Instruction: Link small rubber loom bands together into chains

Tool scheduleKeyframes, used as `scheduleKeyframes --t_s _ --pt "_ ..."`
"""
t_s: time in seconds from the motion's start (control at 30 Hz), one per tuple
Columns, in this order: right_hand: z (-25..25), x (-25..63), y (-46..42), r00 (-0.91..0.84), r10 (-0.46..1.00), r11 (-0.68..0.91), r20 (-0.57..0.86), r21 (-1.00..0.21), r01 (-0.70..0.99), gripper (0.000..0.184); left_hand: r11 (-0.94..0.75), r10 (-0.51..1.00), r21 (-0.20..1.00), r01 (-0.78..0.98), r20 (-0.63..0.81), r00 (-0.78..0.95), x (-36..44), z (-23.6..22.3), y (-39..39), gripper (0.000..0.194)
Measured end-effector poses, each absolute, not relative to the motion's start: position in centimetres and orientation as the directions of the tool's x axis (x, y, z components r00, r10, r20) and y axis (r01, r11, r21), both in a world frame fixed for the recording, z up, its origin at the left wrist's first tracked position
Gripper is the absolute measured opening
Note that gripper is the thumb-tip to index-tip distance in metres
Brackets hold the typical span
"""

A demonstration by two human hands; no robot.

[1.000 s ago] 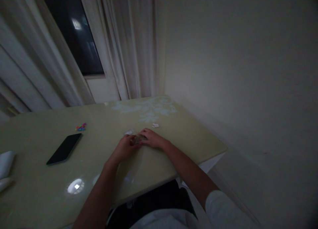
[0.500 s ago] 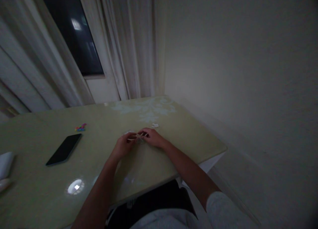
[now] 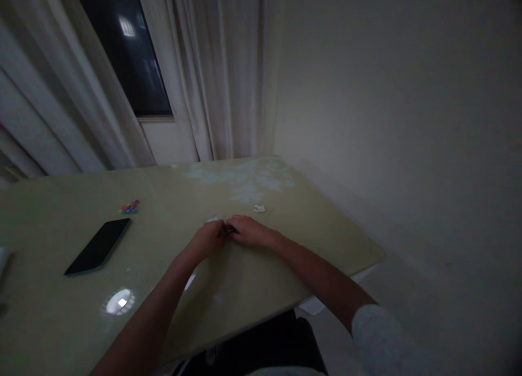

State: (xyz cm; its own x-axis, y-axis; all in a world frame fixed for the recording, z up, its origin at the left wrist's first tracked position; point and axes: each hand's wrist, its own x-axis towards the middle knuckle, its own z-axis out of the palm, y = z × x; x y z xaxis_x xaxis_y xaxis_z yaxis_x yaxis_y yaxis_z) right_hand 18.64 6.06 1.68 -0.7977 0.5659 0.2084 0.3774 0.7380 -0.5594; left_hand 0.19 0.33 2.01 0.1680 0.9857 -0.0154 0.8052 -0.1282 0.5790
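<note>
My left hand [image 3: 210, 239] and my right hand [image 3: 248, 231] meet over the table [image 3: 244, 278], their fingers curled in and closed against each other. Whatever they pinch between them is small and hidden by the fingers, so I cannot name it. Just past my left hand lies a small pale, shiny piece [image 3: 212, 218], partly covered. Several tiny white pieces [image 3: 259, 208] sit in a little cluster beyond my right hand.
A dark phone or tablet [image 3: 98, 246] lies flat to the left, with a pile of small coloured pieces [image 3: 129, 207] behind it. A white object [image 3: 2, 258] is cut off at the left edge. Curtains [image 3: 228, 71] and a wall [image 3: 367, 104] border the table.
My fingers have drawn closer together and turned inward, covering the small thing that showed below them before. The view has shifted slightly.
</note>
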Motion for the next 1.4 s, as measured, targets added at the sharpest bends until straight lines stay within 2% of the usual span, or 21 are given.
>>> scheduleKeyframes --t_s 0.1,0.2,0.37,0.4,0.5,0.53,0.57,0.67,0.77,0.87,0.93,1.07,1.17,1.2,1.27,1.33,1.4 --pt "2.1 19.0 5.9 -0.799 0.558 0.733 0.227 -0.586 0.345 0.013 -0.131 0.989 0.59 0.797 0.017 0.15 -0.6 2.2 -0.1 0.024" --pt "2.1 19.9 5.4 -0.775 0.574 0.708 0.263 -0.634 0.31 0.021 -0.136 0.99 0.642 0.754 0.061 0.127 -1.7 2.0 -1.3 0.023" --pt "1.5 20.6 4.9 -0.704 0.64 0.672 0.308 -0.668 0.319 0.033 -0.101 0.994 0.715 0.692 0.104 0.039 -2.5 0.8 -3.3 0.041" --pt "1.4 20.6 4.9 -0.691 0.652 0.671 0.313 -0.662 0.334 0.036 -0.098 0.994 0.725 0.682 0.1 0.036 -2.4 0.6 -3.6 0.041" --pt "1.3 20.5 5.0 -0.698 0.659 0.681 0.28 -0.616 0.396 0.065 -0.093 0.995 0.746 0.659 0.087 0.042 -1.7 -0.5 -4.3 0.039" --pt "1.4 20.5 5.0 -0.711 0.657 0.681 0.251 -0.603 0.416 0.068 -0.1 0.994 0.748 0.656 0.096 0.042 -1.4 -0.9 -4.4 0.044" --pt "1.5 20.5 5.0 -0.723 0.655 0.677 0.22 -0.595 0.432 0.064 -0.114 0.993 0.745 0.657 0.114 0.043 -1.2 -1.3 -4.6 0.051" --pt "2.0 20.8 4.6 -0.746 0.648 0.662 0.153 -0.597 0.452 0.03 -0.163 0.984 0.735 0.658 0.174 0.05 -0.7 -2.5 -5.0 0.065" --pt "2.2 21.0 3.7 -0.768 0.629 0.655 0.118 -0.612 0.442 0.013 -0.164 0.983 0.75 0.641 0.181 0.039 -0.5 -3.1 -5.3 0.055" --pt "2.0 20.8 2.6 -0.797 0.593 0.664 0.11 -0.626 0.408 0.011 -0.14 0.99 0.768 0.625 0.127 0.065 -0.2 -2.7 -5.3 0.032" --pt "1.8 20.6 2.0 -0.794 0.595 0.649 0.126 -0.658 0.382 0.013 -0.133 0.991 0.784 0.606 0.104 0.084 0.1 -1.9 -5.1 0.023" --pt "2.7 20.9 1.7 -0.733 0.656 0.548 0.18 -0.781 0.298 0.02 -0.115 0.993 0.833 0.541 0.098 0.06 -0.1 0.3 -5.0 0.028" --pt "4.2 22.1 2.2 -0.708 0.683 0.502 0.179 -0.819 0.277 0.023 -0.104 0.993 0.868 0.486 0.064 0.099 -1.9 1.5 -5.7 0.034" --pt "4.7 22.6 2.5 -0.708 0.69 0.49 0.151 -0.816 0.305 0.029 -0.094 0.995 0.868 0.488 0.066 0.073 -2.8 1.6 -6.0 0.036" --pt "5.2 23.3 2.8 -0.714 0.698 0.466 0.057 -0.793 0.392 0.058 -0.111 0.984 0.866 0.488 0.027 0.176 -4.4 1.4 -6.6 0.038" --pt "5.3 23.6 2.7 -0.723 0.689 0.451 -0.047 -0.754 0.479 0.085 -0.125 0.982 0.854 0.504 0.032 0.188 -5.1 0.8 -7.0 0.042" --pt "5.1 23.4 2.3 -0.739 0.665 0.457 -0.11 -0.723 0.519 0.085 -0.131 0.986 0.838 0.53 0.053 0.16 -4.4 0.3 -7.2 0.056"
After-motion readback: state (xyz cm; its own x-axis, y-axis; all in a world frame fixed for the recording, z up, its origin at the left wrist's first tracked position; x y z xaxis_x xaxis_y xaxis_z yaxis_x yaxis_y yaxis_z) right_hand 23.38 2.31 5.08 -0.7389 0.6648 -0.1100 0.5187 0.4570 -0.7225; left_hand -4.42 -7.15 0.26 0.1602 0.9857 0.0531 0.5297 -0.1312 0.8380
